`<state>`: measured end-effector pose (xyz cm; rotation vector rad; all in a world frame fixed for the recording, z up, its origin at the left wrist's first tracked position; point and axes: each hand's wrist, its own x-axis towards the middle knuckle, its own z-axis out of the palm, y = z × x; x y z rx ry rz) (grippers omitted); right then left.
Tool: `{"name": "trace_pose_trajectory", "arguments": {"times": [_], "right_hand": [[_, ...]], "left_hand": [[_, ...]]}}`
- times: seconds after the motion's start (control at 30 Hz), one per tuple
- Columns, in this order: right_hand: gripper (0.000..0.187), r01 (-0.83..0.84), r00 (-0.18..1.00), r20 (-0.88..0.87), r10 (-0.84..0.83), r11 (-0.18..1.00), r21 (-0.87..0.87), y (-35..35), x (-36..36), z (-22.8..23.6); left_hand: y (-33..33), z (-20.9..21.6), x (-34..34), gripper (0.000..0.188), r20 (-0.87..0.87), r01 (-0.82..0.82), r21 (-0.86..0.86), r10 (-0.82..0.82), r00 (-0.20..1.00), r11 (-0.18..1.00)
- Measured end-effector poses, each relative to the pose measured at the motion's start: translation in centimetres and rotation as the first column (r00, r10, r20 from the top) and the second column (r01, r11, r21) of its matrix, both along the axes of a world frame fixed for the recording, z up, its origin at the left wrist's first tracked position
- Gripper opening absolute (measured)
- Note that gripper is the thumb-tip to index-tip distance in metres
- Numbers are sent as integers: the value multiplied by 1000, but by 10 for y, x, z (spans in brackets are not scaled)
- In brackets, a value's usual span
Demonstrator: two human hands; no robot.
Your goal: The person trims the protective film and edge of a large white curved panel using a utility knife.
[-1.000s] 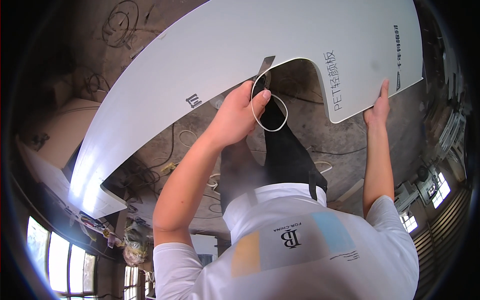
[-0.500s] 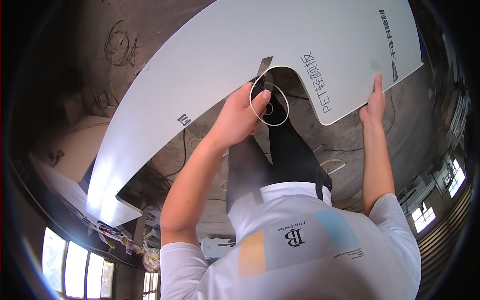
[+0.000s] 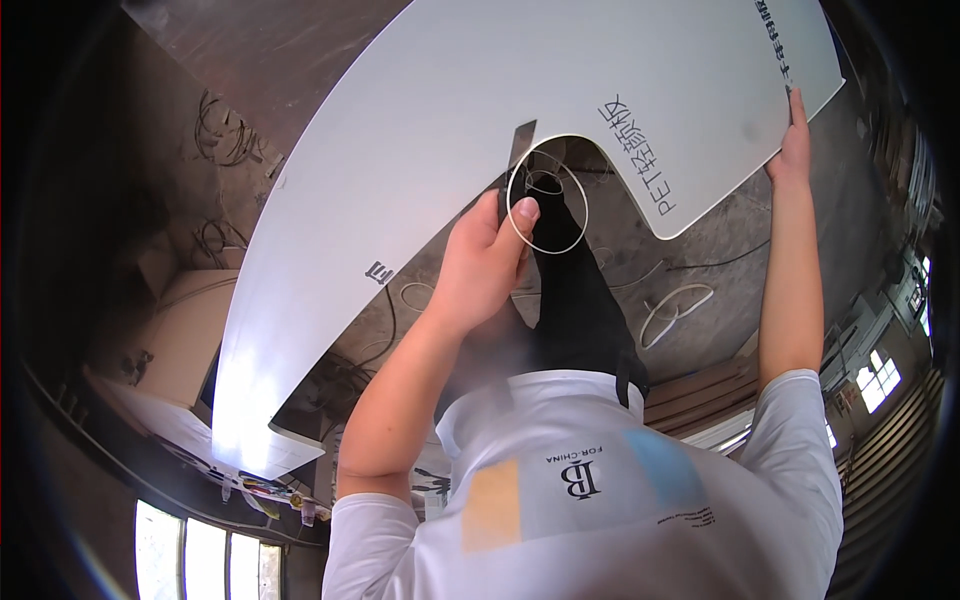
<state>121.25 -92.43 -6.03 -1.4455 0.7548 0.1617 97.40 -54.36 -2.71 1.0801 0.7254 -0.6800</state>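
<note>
grey floor (image 3: 738, 295) lies below; left hand (image 3: 478, 268) clasps a bladed tool (image 3: 522, 142), right hand (image 3: 793, 152) grips a white panel (image 3: 450, 110).

White panel (image 3: 450, 110) carried 3 dark markings: 1 large thin-stroked line (image 3: 637, 155) mixing Latin capitals and Chinese characters, just right of the curved notch; 1 bolder line of Chinese characters (image 3: 772, 40) at upper right, blurred toward the top of the view; 1 bold partial mark (image 3: 380, 273) at the lower-left edge, not readable whole. White T-shirt (image 3: 600, 550) had 1 dark monogram (image 3: 580, 480) and 1 short line of small Latin capitals (image 3: 575, 456), both between yellow and blue blocks; fine print (image 3: 688, 519) by the blue was too small to read.
</note>
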Motion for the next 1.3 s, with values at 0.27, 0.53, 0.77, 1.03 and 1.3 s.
{"name": "trace_pose_trajectory", "arguments": {"times": [0.27, 0.53, 0.77, 1.03, 1.3], "right_hand": [[51, 9, 998, 57, -10, 1000, 23, -12, 1, -19], [48, 86, 994, 73, -84, 996, -17, -9, -1, -20], [48, 58, 993, 98, -62, 998, 40, -15, 0, -25], [46, 89, 988, 123, -91, 996, 25, -16, 0, -25], [48, 104, 990, 86, -110, 992, 67, -27, 1, -32]], "left_hand": [[8, 3, 12, 34, -68, 21, -73, -26, 997, 997], [5, 1, 22, 35, -76, 78, -80, -84, 994, 994], [4, 2, 29, 37, -84, 119, -86, -127, 988, 989], [0, 4, 42, 36, -90, 174, -98, -183, 979, 980], [-12, -3, 60, 33, -12, 456, -5, -456, 890, 890]]}}
